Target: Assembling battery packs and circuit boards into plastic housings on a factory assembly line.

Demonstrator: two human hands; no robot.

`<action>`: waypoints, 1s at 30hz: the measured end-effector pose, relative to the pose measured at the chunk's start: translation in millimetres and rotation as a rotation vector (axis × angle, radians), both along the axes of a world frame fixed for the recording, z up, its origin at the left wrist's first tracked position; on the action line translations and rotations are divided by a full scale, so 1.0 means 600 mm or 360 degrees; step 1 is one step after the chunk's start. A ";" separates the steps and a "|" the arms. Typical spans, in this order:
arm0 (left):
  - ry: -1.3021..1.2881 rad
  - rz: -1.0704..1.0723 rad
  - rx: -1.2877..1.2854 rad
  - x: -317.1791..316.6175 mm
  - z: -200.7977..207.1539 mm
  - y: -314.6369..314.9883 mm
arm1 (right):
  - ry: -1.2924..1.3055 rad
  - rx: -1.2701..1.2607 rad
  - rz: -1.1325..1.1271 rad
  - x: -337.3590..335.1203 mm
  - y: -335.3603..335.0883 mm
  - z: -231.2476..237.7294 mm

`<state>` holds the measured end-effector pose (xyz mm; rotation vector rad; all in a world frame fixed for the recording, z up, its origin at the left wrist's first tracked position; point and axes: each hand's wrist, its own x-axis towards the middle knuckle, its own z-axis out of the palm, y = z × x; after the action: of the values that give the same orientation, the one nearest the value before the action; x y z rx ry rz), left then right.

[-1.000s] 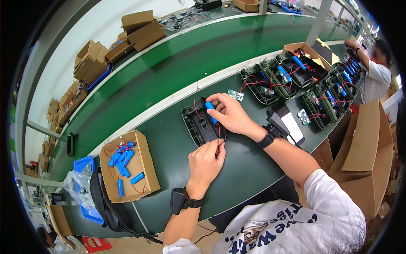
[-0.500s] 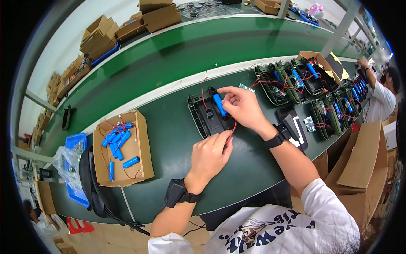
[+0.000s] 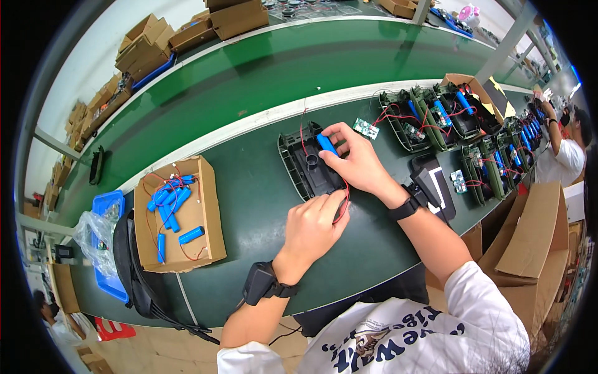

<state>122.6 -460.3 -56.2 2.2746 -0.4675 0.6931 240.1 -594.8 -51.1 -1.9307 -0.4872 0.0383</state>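
We see a white wall (image 3: pixel 81 75) at the far left, behind a grey frame (image 3: pixel 56 145) with 2 crossbars. A long green belt (image 3: pixel 237 87) crosses the room, and its surface shines a little. Along it runs a white edge (image 3: pixel 261 118), then our dark green table (image 3: pixel 246 212). Below, we notice a beige floor (image 3: pixel 187 352). At upper right, we find a grey post (image 3: pixel 507 43) and a bright light (image 3: pixel 574 70).

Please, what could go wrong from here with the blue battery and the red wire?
The red wire in the left hand might be pulled too hard and come loose. The blue battery, held by the right hand at the dark case, might slip and sit crooked.
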 end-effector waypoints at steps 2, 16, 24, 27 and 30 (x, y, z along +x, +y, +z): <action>0.0002 -0.0009 -0.0019 0.000 0.000 0.001 | 0.0027 0.0030 0.0026 0.001 -0.001 0.008; 0.0479 0.0047 -0.1877 0.019 0.002 0.093 | -0.0271 -0.0001 0.0023 -0.013 -0.057 0.095; 0.0595 0.0205 -0.2283 0.040 -0.008 0.096 | -0.0637 -0.0350 0.0997 -0.054 -0.044 0.091; 0.0648 0.0019 -0.2250 0.037 -0.004 0.089 | -0.0469 -0.0059 0.0760 -0.059 -0.036 0.086; 0.0707 -0.0110 -0.2221 0.038 0.009 0.075 | -0.0545 0.0174 0.0544 -0.054 -0.030 0.071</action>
<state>145.2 -415.1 -50.7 1.0005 0.1675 0.2612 207.9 -612.9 -8.7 -1.7336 -1.0240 -0.0986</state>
